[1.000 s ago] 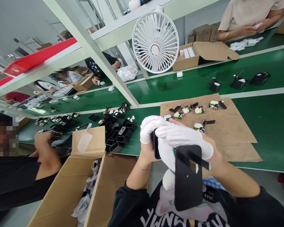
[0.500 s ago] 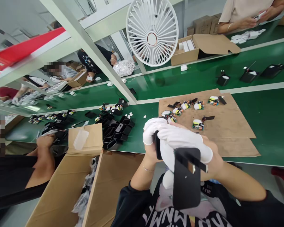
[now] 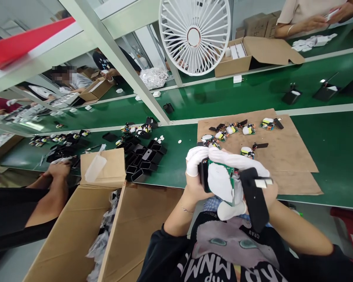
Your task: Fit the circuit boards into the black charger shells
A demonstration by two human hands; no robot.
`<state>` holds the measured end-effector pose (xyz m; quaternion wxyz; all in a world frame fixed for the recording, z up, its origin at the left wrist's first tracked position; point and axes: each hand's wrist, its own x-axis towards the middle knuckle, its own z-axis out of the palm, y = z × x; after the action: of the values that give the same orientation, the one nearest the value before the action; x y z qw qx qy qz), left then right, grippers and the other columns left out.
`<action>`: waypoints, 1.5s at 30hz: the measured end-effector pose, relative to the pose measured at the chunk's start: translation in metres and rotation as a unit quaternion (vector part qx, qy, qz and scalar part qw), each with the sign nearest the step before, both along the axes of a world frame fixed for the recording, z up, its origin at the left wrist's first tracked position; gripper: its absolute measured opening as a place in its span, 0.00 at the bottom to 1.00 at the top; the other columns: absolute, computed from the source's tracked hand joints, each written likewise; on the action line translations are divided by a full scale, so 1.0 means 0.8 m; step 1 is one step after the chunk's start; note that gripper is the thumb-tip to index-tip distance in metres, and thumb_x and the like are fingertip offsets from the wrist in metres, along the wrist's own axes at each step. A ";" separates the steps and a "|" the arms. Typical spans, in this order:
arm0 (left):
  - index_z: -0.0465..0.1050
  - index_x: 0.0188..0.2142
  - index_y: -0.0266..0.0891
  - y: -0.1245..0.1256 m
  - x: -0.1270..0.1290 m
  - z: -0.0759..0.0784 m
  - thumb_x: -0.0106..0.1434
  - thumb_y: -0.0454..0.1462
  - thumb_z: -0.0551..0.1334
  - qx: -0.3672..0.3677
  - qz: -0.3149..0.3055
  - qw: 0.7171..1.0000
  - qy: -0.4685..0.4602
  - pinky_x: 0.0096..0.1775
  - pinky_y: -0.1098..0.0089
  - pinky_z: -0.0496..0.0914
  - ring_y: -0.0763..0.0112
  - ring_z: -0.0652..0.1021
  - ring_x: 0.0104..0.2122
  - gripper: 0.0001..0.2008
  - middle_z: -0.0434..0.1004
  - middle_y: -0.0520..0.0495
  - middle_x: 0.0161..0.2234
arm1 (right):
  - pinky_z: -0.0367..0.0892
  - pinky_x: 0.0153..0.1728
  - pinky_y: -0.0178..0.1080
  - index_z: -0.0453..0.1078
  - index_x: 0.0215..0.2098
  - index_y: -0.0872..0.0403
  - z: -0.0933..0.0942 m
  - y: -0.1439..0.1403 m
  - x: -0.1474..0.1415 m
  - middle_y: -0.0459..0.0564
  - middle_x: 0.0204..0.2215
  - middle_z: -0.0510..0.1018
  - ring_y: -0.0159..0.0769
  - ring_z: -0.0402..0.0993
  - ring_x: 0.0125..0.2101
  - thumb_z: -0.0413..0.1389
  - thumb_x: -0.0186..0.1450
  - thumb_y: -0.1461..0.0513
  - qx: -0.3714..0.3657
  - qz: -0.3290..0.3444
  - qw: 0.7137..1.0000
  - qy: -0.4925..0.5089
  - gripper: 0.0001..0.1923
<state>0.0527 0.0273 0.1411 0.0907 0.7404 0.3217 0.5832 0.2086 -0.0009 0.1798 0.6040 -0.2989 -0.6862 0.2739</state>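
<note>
Green circuit board with white pad beside black plastic case

Both are held in front of the black printed shirt, near the green worktop. The left hand, white-covered at the fingers, grasps the case, hiding its outer side; whether the board enters it cannot be made out. The right hand grasps the board, its palm partly obscured by a flat black plate. The pad's long axis slants down rightward; the plate's runs down toward the shirt, its pale prongs pointing right.

Green workbench beneath pale metal frame
</note>
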 end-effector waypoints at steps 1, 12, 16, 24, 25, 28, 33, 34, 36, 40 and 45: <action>0.61 0.54 0.43 -0.001 0.001 0.002 0.63 0.55 0.59 0.026 -0.004 0.999 -0.019 0.47 0.51 0.76 0.56 0.76 0.46 0.26 0.70 0.42 0.46 | 0.77 0.51 0.49 0.73 0.52 0.46 -0.004 -0.001 0.001 0.52 0.46 0.82 0.57 0.75 0.53 0.72 0.45 0.43 0.015 -0.002 1.000 0.009 0.39; 0.62 0.53 0.42 -0.009 0.010 0.019 0.65 0.56 0.57 0.045 0.026 0.999 -0.003 0.45 0.54 0.75 0.57 0.77 0.44 0.26 0.71 0.43 0.43 | 0.76 0.53 0.47 0.75 0.53 0.46 0.017 0.001 0.009 0.51 0.45 0.83 0.53 0.79 0.48 0.69 0.55 0.48 0.071 0.018 0.997 0.011 0.30; 0.62 0.55 0.41 -0.010 0.011 0.017 0.62 0.57 0.60 0.037 -0.002 0.999 -0.010 0.46 0.53 0.75 0.55 0.77 0.46 0.30 0.71 0.41 0.46 | 0.80 0.47 0.45 0.75 0.53 0.46 0.021 0.005 0.013 0.50 0.43 0.84 0.50 0.82 0.44 0.68 0.57 0.49 0.075 0.024 0.996 -0.030 0.28; 0.63 0.54 0.41 -0.010 0.009 0.015 0.63 0.54 0.61 0.034 0.010 0.999 -0.011 0.48 0.55 0.75 0.56 0.76 0.46 0.27 0.70 0.41 0.45 | 0.80 0.47 0.41 0.71 0.57 0.46 0.021 0.007 0.015 0.51 0.45 0.83 0.49 0.83 0.42 0.69 0.57 0.52 0.101 0.016 0.993 -0.052 0.31; 0.63 0.54 0.41 -0.010 0.008 0.014 0.63 0.54 0.61 0.033 0.008 0.999 -0.014 0.48 0.54 0.75 0.56 0.76 0.46 0.27 0.70 0.41 0.46 | 0.80 0.46 0.41 0.72 0.56 0.46 0.021 0.007 0.014 0.51 0.44 0.83 0.48 0.83 0.41 0.68 0.58 0.51 0.097 0.017 0.994 -0.051 0.29; 0.63 0.55 0.42 -0.008 0.007 0.009 0.62 0.53 0.62 0.034 0.011 0.999 -0.025 0.49 0.53 0.75 0.55 0.76 0.47 0.27 0.71 0.41 0.46 | 0.78 0.48 0.39 0.72 0.56 0.48 0.022 0.010 0.012 0.53 0.45 0.83 0.49 0.83 0.42 0.67 0.59 0.51 0.096 0.024 0.994 -0.038 0.28; 0.62 0.56 0.44 -0.004 0.003 0.007 0.61 0.55 0.62 0.034 0.024 0.999 -0.005 0.47 0.50 0.76 0.53 0.77 0.47 0.30 0.72 0.42 0.46 | 0.80 0.41 0.36 0.71 0.56 0.46 0.008 0.009 0.009 0.50 0.40 0.84 0.46 0.84 0.38 0.68 0.58 0.49 0.072 0.011 0.997 -0.039 0.30; 0.62 0.56 0.44 -0.004 0.003 0.008 0.61 0.55 0.62 0.034 0.018 0.999 -0.003 0.47 0.50 0.76 0.54 0.77 0.47 0.30 0.72 0.42 0.46 | 0.81 0.39 0.37 0.71 0.55 0.46 0.000 0.008 0.009 0.50 0.38 0.84 0.47 0.84 0.36 0.68 0.57 0.48 0.060 0.008 0.998 -0.032 0.30; 0.63 0.56 0.44 -0.004 0.003 0.011 0.61 0.54 0.62 0.038 0.007 0.999 -0.008 0.46 0.51 0.76 0.56 0.77 0.45 0.28 0.72 0.42 0.45 | 0.82 0.37 0.42 0.74 0.52 0.47 -0.018 0.007 0.009 0.50 0.36 0.84 0.49 0.84 0.35 0.69 0.54 0.46 0.036 0.000 0.999 0.007 0.31; 0.64 0.55 0.44 -0.004 0.006 0.016 0.64 0.50 0.60 0.049 -0.003 0.999 -0.014 0.45 0.53 0.77 0.59 0.77 0.44 0.23 0.72 0.43 0.43 | 0.81 0.42 0.49 0.75 0.47 0.48 -0.043 0.005 0.010 0.51 0.38 0.84 0.52 0.83 0.38 0.70 0.53 0.48 0.000 -0.001 0.998 0.070 0.26; 0.65 0.53 0.44 -0.001 0.005 0.017 0.64 0.49 0.61 0.059 -0.012 0.998 -0.012 0.46 0.54 0.75 0.60 0.77 0.44 0.21 0.72 0.43 0.44 | 0.76 0.52 0.51 0.74 0.51 0.46 -0.022 0.005 0.012 0.51 0.46 0.83 0.52 0.80 0.47 0.69 0.57 0.58 0.000 0.047 0.998 0.029 0.24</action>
<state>0.0570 0.0262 0.1547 0.0580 0.7414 0.2765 0.6087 0.2182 0.0031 0.1620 0.6097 -0.2585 -0.6819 0.3106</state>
